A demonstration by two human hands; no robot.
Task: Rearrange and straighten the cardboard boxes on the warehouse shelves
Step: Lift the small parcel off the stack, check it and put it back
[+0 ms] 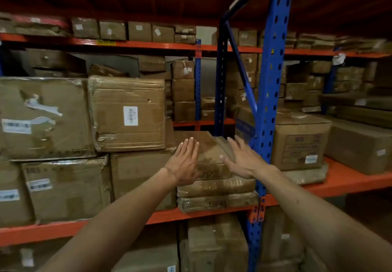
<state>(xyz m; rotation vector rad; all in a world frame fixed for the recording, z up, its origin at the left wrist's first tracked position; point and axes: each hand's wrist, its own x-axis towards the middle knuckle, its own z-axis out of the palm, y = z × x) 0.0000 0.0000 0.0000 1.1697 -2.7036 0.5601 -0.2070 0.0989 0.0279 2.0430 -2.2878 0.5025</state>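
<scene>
A flat cardboard box lies on top of a short stack of flat wrapped boxes on the orange shelf. My left hand is at the top box's left side, fingers straight and apart. My right hand is at its right side, fingers spread. Both palms face the box; whether they touch it I cannot tell. Left of the stack, a taped box with a white label sits tilted on a lower box.
A blue upright post stands just right of the stack. Big wrapped boxes fill the shelf to the left. A printed box sits right of the post. More boxes fill the shelves behind, above and below.
</scene>
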